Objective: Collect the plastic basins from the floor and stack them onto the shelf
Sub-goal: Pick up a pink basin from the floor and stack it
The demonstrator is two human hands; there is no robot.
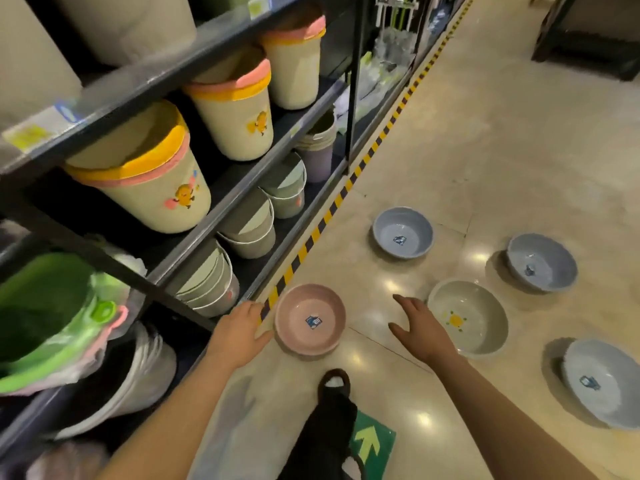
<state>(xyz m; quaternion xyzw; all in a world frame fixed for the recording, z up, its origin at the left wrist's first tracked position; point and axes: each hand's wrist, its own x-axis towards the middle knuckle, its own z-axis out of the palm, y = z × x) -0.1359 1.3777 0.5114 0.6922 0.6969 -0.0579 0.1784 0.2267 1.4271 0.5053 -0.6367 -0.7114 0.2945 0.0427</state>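
Several plastic basins lie on the floor. A pink basin (310, 319) sits nearest, beside the striped floor tape. My left hand (239, 332) touches its left rim, fingers spread, holding nothing. My right hand (420, 327) hovers open between the pink basin and a grey basin (468, 318) with a yellow sticker. Three blue basins lie farther off: one at the back (402, 233), one at the right (542, 262), one at the near right (602, 382). The dark shelf (221, 202) stands on the left.
The shelf holds cream bins with yellow and pink rims (152, 174), nested grey-green buckets (249, 223) and green tubs (45, 317) in plastic wrap. Yellow-black tape (346, 188) runs along the shelf's base. My foot (334, 386) and a green arrow sticker (372, 441) are below.
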